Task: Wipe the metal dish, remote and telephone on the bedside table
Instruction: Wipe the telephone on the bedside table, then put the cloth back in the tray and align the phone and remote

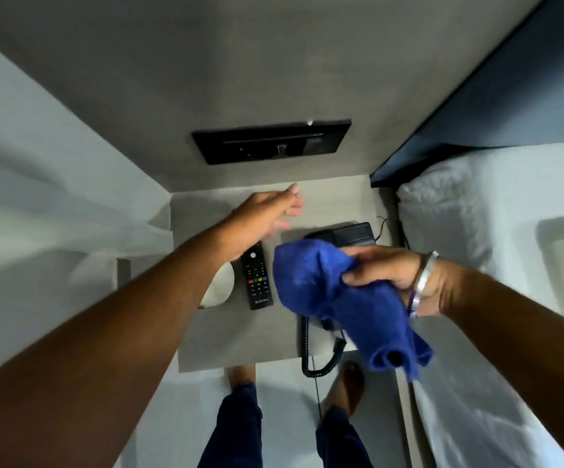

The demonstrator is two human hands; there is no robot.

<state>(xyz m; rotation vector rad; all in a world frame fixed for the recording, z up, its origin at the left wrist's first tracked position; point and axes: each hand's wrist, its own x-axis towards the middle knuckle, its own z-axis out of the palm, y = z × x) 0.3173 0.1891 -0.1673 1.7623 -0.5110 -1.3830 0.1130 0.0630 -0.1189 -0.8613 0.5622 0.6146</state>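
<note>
At frame centre, the right hand [388,271] grips a blue cloth [324,298]; the left hand [267,214], open and empty, may knock the remote [256,275].

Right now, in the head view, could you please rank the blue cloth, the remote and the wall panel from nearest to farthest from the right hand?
1. Blue cloth: gripped in the right hand, draped over the telephone.
2. Remote: left of the cloth, flat on the bedside table.
3. Wall panel: black, mounted on the wall above the table.
</note>
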